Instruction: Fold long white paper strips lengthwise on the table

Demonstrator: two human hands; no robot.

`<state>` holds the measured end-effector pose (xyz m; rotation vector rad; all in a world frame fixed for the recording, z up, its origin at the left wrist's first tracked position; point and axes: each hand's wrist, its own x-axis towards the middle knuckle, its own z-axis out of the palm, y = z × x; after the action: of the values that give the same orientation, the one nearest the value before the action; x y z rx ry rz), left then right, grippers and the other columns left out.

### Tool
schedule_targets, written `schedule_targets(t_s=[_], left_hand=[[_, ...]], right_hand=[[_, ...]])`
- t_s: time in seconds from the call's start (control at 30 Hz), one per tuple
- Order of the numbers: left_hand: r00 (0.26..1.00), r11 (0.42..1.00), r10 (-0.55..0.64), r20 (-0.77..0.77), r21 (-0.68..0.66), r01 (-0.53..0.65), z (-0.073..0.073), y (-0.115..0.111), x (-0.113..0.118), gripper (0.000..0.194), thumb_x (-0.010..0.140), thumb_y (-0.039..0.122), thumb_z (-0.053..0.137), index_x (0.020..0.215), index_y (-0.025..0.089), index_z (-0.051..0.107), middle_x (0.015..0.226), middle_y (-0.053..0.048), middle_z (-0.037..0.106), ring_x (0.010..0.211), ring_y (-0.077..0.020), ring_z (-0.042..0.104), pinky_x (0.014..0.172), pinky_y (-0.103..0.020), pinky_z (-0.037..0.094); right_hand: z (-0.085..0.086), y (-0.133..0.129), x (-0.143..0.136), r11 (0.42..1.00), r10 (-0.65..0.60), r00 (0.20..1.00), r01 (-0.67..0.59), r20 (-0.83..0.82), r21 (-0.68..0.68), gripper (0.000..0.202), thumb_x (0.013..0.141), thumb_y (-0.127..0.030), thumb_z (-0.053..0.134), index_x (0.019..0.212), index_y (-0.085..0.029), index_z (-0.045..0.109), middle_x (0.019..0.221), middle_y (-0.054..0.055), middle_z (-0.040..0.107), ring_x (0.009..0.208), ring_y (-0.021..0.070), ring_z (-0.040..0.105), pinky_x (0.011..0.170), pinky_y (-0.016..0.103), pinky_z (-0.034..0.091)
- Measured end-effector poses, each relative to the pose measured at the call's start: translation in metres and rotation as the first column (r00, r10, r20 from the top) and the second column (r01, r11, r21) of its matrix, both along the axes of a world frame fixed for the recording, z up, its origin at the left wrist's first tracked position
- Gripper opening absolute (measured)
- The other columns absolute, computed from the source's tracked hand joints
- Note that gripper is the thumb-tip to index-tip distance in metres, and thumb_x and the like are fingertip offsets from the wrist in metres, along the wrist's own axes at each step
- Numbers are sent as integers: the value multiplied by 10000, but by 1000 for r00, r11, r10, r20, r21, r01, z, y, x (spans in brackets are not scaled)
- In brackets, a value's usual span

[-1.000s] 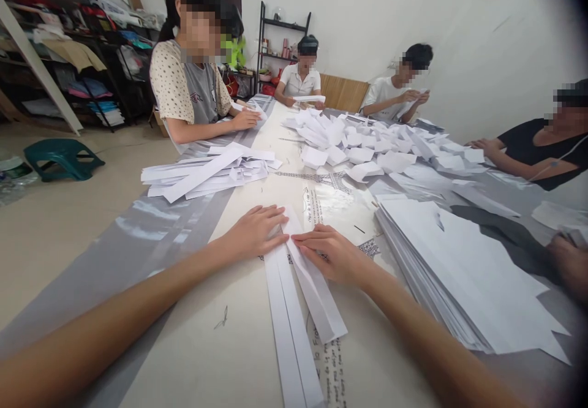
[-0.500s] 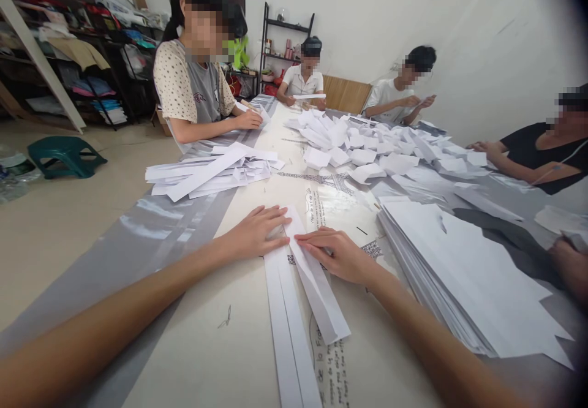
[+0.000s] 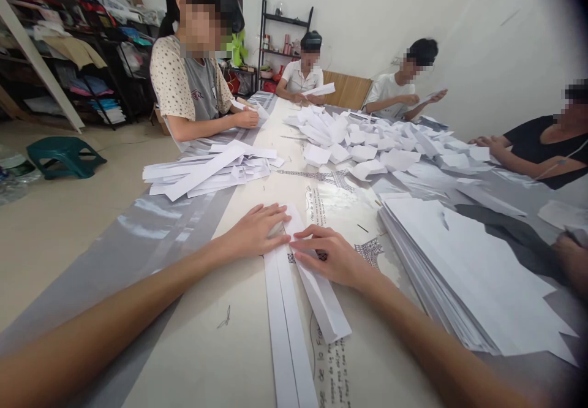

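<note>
A folded white paper strip [image 3: 324, 307] lies slantwise on the table before me, its far end under my fingers. My left hand [image 3: 257, 231] rests flat across the far end, fingers spread and fingertips touching the paper. On its right edge, my right hand [image 3: 333, 255] has its thumb and fingertips against the strip, with a gap between thumb and index finger. Beside it runs a longer flat white strip [image 3: 287, 334] with a lengthwise line, its far end partly hidden under my left hand.
A tall stack of white paper sheets [image 3: 459, 261] stands at right. Loose paper strips [image 3: 206, 172] lie at left, and many folded paper pieces [image 3: 367, 144] are heaped farther back. Several people sit round the table [image 3: 193, 347]. A green stool [image 3: 67, 155] is on the floor.
My right hand's thumb and fingers have parted slightly at the strip's edge. My left hand stays nearly still. The person at the far end has tilted a paper strip.
</note>
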<state>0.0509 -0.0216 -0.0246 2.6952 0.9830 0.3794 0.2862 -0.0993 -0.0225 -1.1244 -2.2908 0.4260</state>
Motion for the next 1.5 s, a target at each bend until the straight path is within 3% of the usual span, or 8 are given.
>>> schedule_targets(t_s=[0.23, 0.47, 0.9, 1.27, 1.5], left_hand=[[1000, 999, 9, -3, -36, -9, 3, -1, 1, 567, 1001, 619, 397, 1423, 259, 516, 1604, -50, 378, 1494, -258, 316, 1216, -459, 205], [1000, 1000, -1, -1, -27, 1, 1, 0, 0, 574, 1003, 630, 379, 1433, 271, 504, 1612, -44, 363, 1494, -263, 314, 1219, -443, 194], [1000, 1000, -14, -21, -27, 14, 2, -1, -2, 659, 974, 705, 369, 1470, 281, 458, 1627, -60, 330, 1504, -273, 295, 1223, -474, 172], [998, 999, -13, -65, -37, 11, 8, -8, 0, 822, 904, 815, 358, 1509, 259, 410, 1644, -80, 281, 1522, -293, 240, 1225, -486, 136], [997, 999, -7, -78, 40, 10, 4, -9, 0, 821, 906, 817, 345, 1503, 259, 426, 1650, -93, 265, 1525, -313, 220, 1217, -512, 137]], right_hand=[[2, 0, 5, 997, 28, 994, -36, 108, 70, 214, 987, -261, 589, 1070, -279, 786, 1182, 72, 699, 939, 190, 679, 945, 453, 512], [8, 0, 4, 998, 46, 992, -49, 116, 28, 308, 1029, -296, 521, 926, -241, 806, 1179, 85, 706, 915, 181, 681, 867, 402, 559], [12, 0, 5, 998, 55, 996, -54, 69, -8, 376, 1031, -285, 507, 771, -224, 772, 1177, 78, 723, 1006, 206, 695, 898, 421, 555], [9, 1, 8, 998, 38, 998, -36, 44, -42, 324, 1019, -279, 527, 856, -246, 805, 1211, 62, 727, 1018, 216, 714, 849, 397, 580], [11, -1, 7, 998, 41, 998, -39, 50, -48, 300, 1014, -247, 530, 897, -247, 807, 1233, 67, 725, 1094, 230, 697, 883, 408, 584]])
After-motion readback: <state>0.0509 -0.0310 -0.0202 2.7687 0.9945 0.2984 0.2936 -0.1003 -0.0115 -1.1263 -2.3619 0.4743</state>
